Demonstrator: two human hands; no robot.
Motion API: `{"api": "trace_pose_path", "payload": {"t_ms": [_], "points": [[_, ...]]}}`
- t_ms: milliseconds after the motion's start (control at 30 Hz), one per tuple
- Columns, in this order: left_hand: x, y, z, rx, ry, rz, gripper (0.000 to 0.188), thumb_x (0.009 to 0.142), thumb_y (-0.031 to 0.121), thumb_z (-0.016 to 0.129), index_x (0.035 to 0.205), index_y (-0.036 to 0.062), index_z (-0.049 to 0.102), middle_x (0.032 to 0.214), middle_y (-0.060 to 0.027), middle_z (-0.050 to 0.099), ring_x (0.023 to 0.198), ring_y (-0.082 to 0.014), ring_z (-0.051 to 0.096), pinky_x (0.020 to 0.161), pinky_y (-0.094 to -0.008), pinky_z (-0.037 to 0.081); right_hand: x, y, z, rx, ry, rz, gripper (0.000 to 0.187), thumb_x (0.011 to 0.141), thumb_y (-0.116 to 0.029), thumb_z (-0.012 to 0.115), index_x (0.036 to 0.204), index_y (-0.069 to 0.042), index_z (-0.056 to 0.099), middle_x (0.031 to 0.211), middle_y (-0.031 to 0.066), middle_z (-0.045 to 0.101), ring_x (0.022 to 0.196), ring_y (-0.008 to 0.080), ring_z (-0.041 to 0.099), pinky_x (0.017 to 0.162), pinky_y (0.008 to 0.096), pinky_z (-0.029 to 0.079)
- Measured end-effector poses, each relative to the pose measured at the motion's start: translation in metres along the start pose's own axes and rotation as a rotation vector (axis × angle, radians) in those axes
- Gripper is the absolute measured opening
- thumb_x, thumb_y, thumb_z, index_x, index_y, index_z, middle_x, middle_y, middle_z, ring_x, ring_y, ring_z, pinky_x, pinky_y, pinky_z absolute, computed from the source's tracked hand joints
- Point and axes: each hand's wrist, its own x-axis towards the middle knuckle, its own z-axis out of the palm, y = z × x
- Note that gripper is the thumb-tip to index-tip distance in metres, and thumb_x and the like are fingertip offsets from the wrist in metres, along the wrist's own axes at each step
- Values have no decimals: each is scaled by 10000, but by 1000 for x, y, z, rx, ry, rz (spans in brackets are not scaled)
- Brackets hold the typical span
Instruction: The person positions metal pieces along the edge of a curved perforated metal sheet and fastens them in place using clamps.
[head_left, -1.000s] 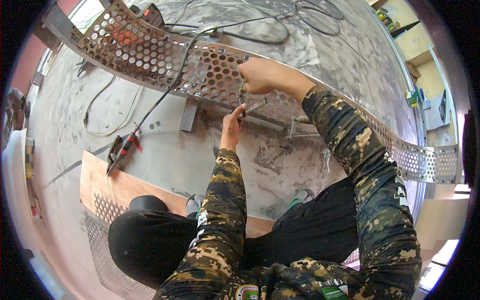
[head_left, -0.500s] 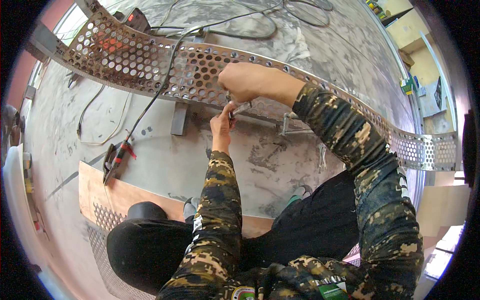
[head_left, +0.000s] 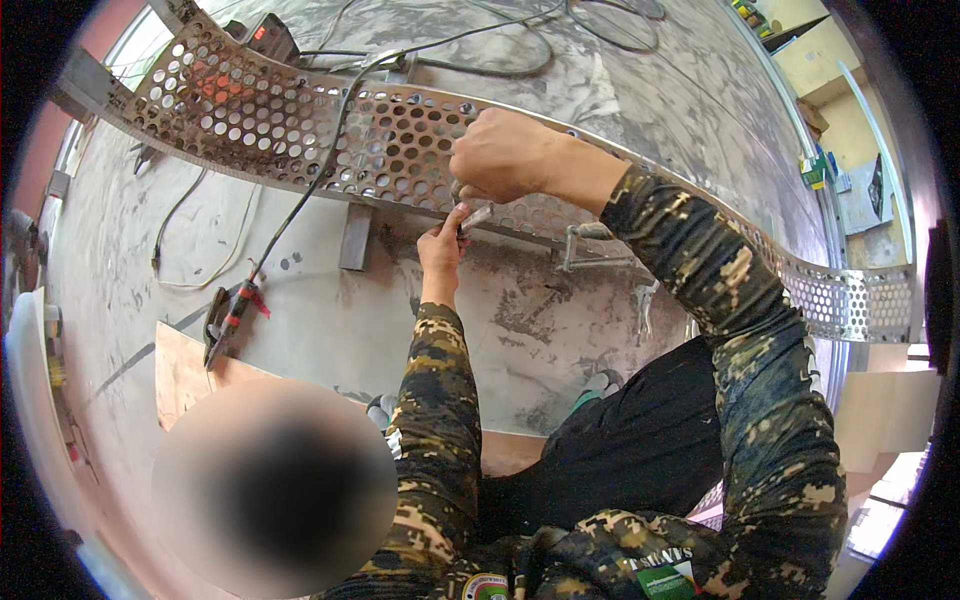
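Note:
A long perforated metal strip (head_left: 300,125) crosses in front of me, its near edge rimmed by a metal bar. My left hand (head_left: 440,250) is closed around a small metal tool (head_left: 480,216), seemingly a clamp, at that near edge. Just above it, my right hand (head_left: 505,158) forms a fist over the perforated strip. Whatever lies inside the right fist is hidden, apart from a bit of metal showing below the fingers. Right of my hands, a metal clamp (head_left: 592,248) hangs at the strip's near edge.
A black cable (head_left: 338,150) drapes over the strip to a red-and-black handled tool (head_left: 232,318) at left. A short metal post (head_left: 355,238) stands under the strip. A brown board (head_left: 180,385) lies on the floor. A blurred round patch covers the lower left.
My right fist has shifted slightly right, and the metal tool in my left hand has turned a little. A blurred patch now covers my left knee.

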Motion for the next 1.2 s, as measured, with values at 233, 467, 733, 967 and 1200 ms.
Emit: {"api": "trace_pose_path", "payload": {"t_ms": [233, 467, 733, 967, 1200], "points": [[11, -1, -9, -48, -41, -37, 374, 803, 375, 728, 827, 5, 676, 676, -39, 598, 533, -119, 496, 490, -276, 363, 10, -13, 2, 165, -3, 182, 382, 887, -359, 554, 721, -48, 701, 736, 121, 682, 740, 314, 674, 678, 414, 523], [3, 12, 2, -37, 28, -120, 383, 703, 413, 738, 781, 50, 648, 670, -19, 540, 499, -113, 385, 477, -276, 270, -6, 1, 23, 205, 56, 103, 379, 886, -374, 554, 747, -47, 688, 783, 125, 691, 752, 332, 669, 673, 429, 519], [18, 24, -16, -12, -166, -282, 353, 703, 470, 721, 896, 211, 580, 657, 30, 476, 496, -87, 393, 447, -257, 273, 13, -5, 19, 284, 85, 220, 461, 919, -451, 486, 752, -76, 696, 748, 134, 684, 764, 341, 667, 694, 443, 516], [30, 9, -20, -146, -211, -311, 319, 727, 457, 683, 834, 171, 589, 685, 37, 558, 466, -88, 336, 474, -234, 266, 27, -6, 20, 398, -77, 143, 316, 911, -365, 573, 1003, -72, 651, 940, 150, 679, 882, 346, 656, 755, 442, 518], [30, -6, -14, -463, -261, -228, 308, 825, 413, 545, 981, 160, 625, 806, 3, 639, 614, -158, 548, 475, -282, 400, 39, -3, 38, 665, 59, 115, 221, 752, -166, 733, 919, -35, 672, 922, 153, 675, 889, 320, 656, 762, 416, 512]]}}
